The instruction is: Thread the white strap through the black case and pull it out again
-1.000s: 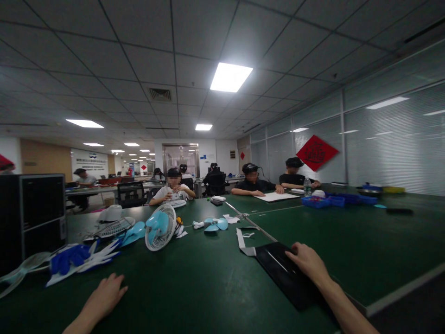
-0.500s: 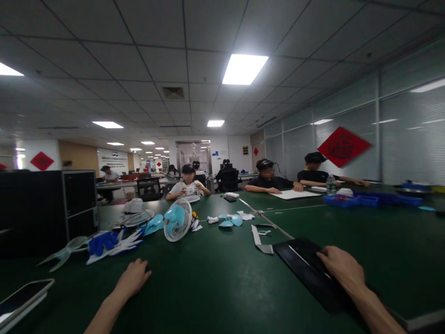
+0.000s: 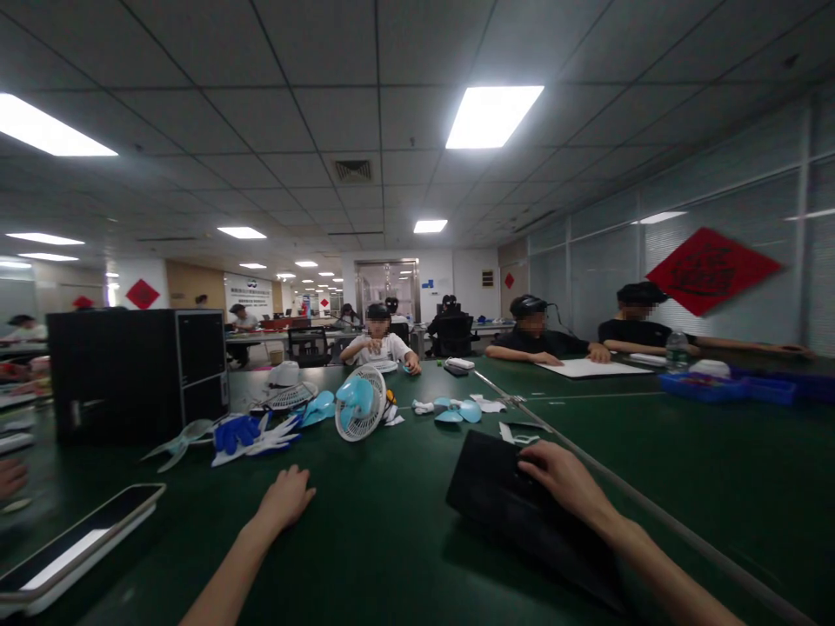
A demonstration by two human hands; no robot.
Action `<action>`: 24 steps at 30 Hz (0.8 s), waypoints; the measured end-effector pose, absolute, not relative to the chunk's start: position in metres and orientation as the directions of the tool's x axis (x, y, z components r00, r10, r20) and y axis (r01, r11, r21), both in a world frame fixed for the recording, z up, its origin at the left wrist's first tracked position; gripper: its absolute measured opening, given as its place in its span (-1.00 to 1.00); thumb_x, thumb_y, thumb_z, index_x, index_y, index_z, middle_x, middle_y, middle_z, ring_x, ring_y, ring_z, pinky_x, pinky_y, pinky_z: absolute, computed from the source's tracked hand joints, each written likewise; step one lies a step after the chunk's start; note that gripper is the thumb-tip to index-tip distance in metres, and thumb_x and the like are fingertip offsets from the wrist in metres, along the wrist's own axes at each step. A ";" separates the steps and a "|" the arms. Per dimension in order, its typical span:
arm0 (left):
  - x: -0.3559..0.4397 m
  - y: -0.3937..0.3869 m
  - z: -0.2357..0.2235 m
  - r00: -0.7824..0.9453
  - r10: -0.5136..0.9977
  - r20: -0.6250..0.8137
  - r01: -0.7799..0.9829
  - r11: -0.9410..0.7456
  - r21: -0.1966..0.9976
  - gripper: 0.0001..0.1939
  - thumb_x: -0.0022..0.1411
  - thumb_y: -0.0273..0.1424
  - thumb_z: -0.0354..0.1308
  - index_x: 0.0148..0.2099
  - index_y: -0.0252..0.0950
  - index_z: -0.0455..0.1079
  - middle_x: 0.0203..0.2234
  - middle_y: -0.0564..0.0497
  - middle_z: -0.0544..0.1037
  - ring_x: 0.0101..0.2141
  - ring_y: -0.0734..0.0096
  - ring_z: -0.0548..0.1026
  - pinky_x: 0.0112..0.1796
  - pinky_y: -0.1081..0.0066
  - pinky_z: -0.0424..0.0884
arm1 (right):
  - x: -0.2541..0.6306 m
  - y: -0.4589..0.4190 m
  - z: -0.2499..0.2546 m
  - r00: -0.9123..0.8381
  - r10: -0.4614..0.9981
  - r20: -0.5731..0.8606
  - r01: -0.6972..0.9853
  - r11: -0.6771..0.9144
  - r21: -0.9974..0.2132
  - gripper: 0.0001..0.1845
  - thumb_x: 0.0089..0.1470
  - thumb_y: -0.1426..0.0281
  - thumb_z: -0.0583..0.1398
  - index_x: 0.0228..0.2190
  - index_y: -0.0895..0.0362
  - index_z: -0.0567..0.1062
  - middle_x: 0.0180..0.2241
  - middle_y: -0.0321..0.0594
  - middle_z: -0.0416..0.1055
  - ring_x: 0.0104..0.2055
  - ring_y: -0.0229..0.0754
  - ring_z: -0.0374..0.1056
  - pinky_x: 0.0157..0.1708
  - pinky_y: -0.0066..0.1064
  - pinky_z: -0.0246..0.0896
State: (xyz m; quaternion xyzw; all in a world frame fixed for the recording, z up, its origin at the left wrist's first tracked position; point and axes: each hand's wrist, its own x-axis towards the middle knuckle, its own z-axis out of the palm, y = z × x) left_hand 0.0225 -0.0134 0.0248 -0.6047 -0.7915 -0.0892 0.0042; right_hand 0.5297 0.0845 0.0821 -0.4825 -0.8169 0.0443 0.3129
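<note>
My right hand (image 3: 564,478) holds a flat black panel (image 3: 496,487) by its upper right edge, fingers on top and the thumb hidden. The panel is tilted over the green table, and its near end is dark and hard to make out. Resting on the table to the left is my left hand (image 3: 287,496), its fingers loosely stretched and holding nothing. Beyond it lie blue-and-white gloves (image 3: 251,436) and a small fan (image 3: 361,402) with light blue blades. White strips (image 3: 515,435) lie just behind the panel.
A black computer case (image 3: 114,374) stands at the left, with a phone (image 3: 84,539) on a white box nearer me. Another person's hand (image 3: 11,478) shows at the left edge. Co-workers sit across the table. Blue trays (image 3: 704,387) and a bottle (image 3: 677,350) stand at the right.
My right hand has moved the black panel leftward and raised its far edge off the table. The view has turned left. My left hand stays resting on the table.
</note>
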 end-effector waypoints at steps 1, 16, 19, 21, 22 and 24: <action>0.022 -0.013 0.025 -0.268 0.957 0.111 0.958 0.253 0.135 -0.56 0.23 -0.26 -0.01 0.07 -0.37 0.37 0.06 -0.26 0.39 0.03 0.05 0.37 -0.07 0.24 0.35 | 0.511 0.084 0.082 -0.394 0.799 0.455 0.744 0.568 -0.353 -0.69 0.08 0.24 0.12 -0.24 0.11 0.57 -0.19 -0.10 0.52 -0.11 -0.02 0.38 -0.09 -0.29 0.23; 0.023 -0.008 0.022 -0.227 0.961 0.157 0.963 0.197 0.182 -0.49 0.22 -0.20 -0.02 0.10 -0.43 0.34 0.06 -0.29 0.38 0.04 0.03 0.36 -0.03 0.21 0.30 | 0.343 0.085 0.057 -0.751 0.601 0.273 0.523 0.794 -0.311 -0.73 0.02 0.33 0.26 -0.21 0.10 0.62 -0.22 -0.15 0.56 -0.16 -0.09 0.42 -0.15 -0.41 0.23; 0.037 -0.007 0.026 -0.154 0.971 0.182 0.969 0.113 0.218 -0.40 0.25 -0.10 -0.09 0.17 -0.40 0.27 0.13 -0.23 0.34 0.10 0.11 0.32 0.06 0.25 0.25 | 0.337 0.081 0.054 -0.743 0.608 0.279 0.522 0.788 -0.327 -0.74 0.03 0.35 0.24 -0.21 0.13 0.61 -0.20 -0.11 0.55 -0.13 -0.07 0.41 -0.12 -0.38 0.23; 0.051 -0.008 0.028 -0.086 0.979 0.187 0.962 0.033 0.271 -0.36 0.24 -0.04 -0.09 0.21 -0.35 0.24 0.16 -0.17 0.31 0.14 0.19 0.29 0.12 0.32 0.20 | 0.340 0.080 0.055 -0.735 0.613 0.289 0.521 0.784 -0.339 -0.70 0.03 0.35 0.24 -0.16 0.13 0.59 -0.18 -0.11 0.52 -0.12 -0.07 0.40 -0.10 -0.37 0.23; 0.058 -0.008 0.028 -0.051 0.981 0.186 0.945 -0.013 0.328 -0.34 0.21 -0.03 -0.05 0.22 -0.36 0.24 0.18 -0.17 0.30 0.16 0.18 0.26 0.15 0.32 0.16 | 0.345 0.080 0.057 -0.731 0.615 0.296 0.520 0.783 -0.342 -0.66 0.02 0.34 0.25 -0.13 0.12 0.57 -0.15 -0.11 0.51 -0.10 -0.07 0.39 -0.08 -0.37 0.23; 0.073 -0.011 0.030 -0.009 0.987 0.163 0.905 -0.062 0.421 -0.26 0.16 0.00 0.02 0.25 -0.37 0.20 0.22 -0.18 0.26 0.20 0.15 0.21 0.19 0.31 0.10 | 0.359 0.080 0.061 -0.722 0.624 0.300 0.524 0.775 -0.353 -0.52 -0.04 0.29 0.30 -0.03 0.11 0.51 -0.07 -0.10 0.46 -0.03 -0.05 0.36 -0.01 -0.33 0.21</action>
